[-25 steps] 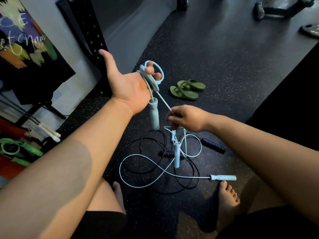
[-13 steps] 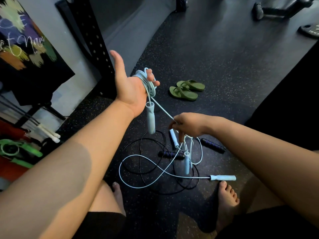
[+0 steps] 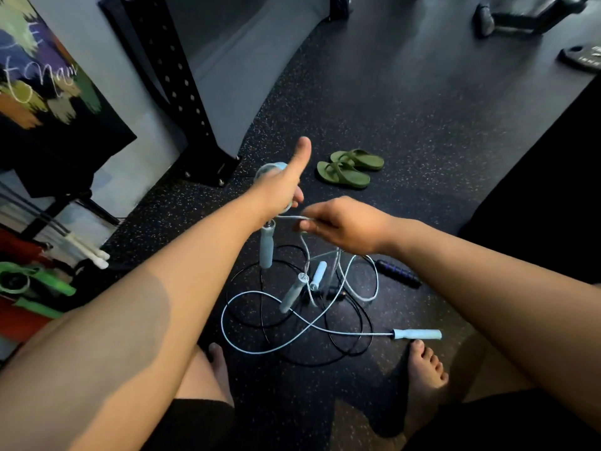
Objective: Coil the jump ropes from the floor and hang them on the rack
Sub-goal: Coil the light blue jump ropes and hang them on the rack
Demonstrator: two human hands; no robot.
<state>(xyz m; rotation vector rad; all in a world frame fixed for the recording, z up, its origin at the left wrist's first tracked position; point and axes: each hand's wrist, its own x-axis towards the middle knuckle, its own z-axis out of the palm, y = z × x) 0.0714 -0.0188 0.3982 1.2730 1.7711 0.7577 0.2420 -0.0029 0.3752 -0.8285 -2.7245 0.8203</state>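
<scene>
Speckled black gym floor (image 3: 422, 125) carries a tangle of black rope (image 3: 367, 315) and a blue-handled rope (image 3: 418, 334), with green sandals (image 3: 349, 169) beyond. Of the hands, the left hand (image 3: 279, 187), thumb up, grips a coil of the light-blue jump rope (image 3: 270, 169), one handle (image 3: 266, 249) dangling beneath. The right hand (image 3: 344, 226) pinches that rope's cord just beside it, above the tangle.

Changes only.
- Left hand (image 3: 279, 187): I log it rolled over. The palm faced the camera before; now its back does, thumb pointing up. It has shifted right and lower.
- Rope coil (image 3: 270, 169): it lay across the open palm and is now mostly hidden behind that hand.
- Right hand (image 3: 341, 227): it has closed in from apart to just beside the left hand.
- Lower handle (image 3: 292, 292): I see it swung leftward, from upright to tilted.
</scene>
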